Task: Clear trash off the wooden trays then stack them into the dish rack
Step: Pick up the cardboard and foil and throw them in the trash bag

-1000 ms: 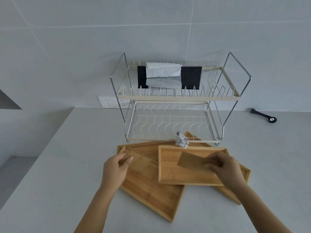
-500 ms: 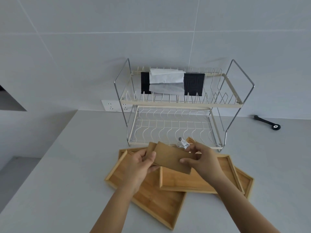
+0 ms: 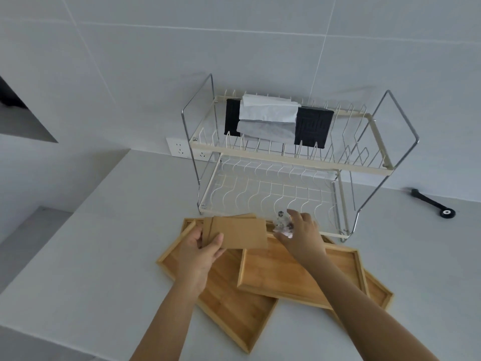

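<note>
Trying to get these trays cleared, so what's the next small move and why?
Probably close the right hand on the crumpled wrapper and lift it away. The left hand already holds the cardboard pieces, and the wrapper looks like the last trash on the wooden trays.

Grey counter carries dish rack, overlapping wooden trays, black tool at right.
</note>
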